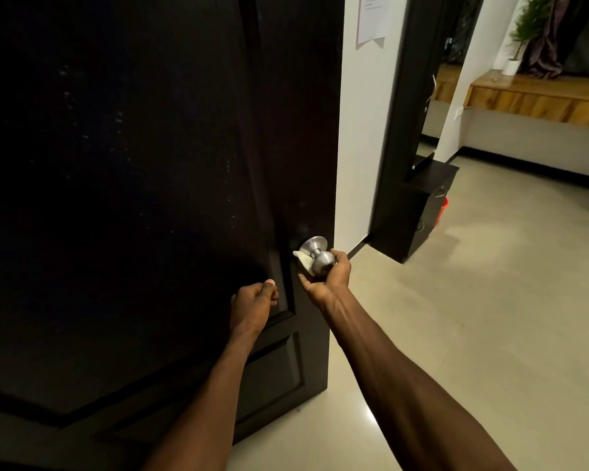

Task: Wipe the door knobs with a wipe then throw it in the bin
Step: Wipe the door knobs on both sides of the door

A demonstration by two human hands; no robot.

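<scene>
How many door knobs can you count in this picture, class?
1. The silver door knob sits on the dark door near its right edge, cupped from below by the right hand with a wipe. Any knob on the door's far face is hidden.

The door knob [318, 254] is brushed metal, silvery with a soft satin sheen and a brighter glint on its round rose plate. The wipe [302, 259] tucked under it looks like thin pale paper or soft cloth; the dim light makes it hard to tell which. The door [150, 164] is dark panelled wood with a matt, faintly grained face. The floor [490, 317] is smooth pale tile, glossy enough to mirror a light. The far shelf [538, 96] is warm, grained wood, and a paper sheet [371, 18] hangs on the matt white wall.
</scene>
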